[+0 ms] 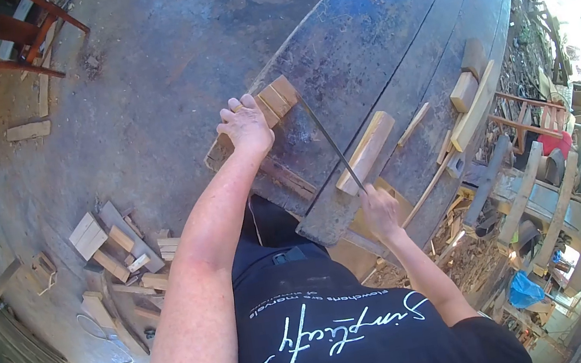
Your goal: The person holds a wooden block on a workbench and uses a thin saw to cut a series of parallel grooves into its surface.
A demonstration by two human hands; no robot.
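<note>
Two hands busy: left hand (pixel 245 124) pinning wood block (pixel 276 98) at 12 o'clock, right hand (pixel 379 211) clenched on saw (pixel 331 144). Mid-cut, apparently. Next likely needs steady strokes, firm clamp.

Under the left hand (pixel 246 124) lies a rough brown wooden block (pixel 257 114); the right hand (pixel 380 211) grips a thin dull metal blade (pixel 330 143) over weathered, matt blue-grey planks (pixel 389 36).

I see a brown wooden block (pixel 271 105) lying flat at the bench edge, a thin saw blade (pixel 330 141) slanting against its end.
</note>
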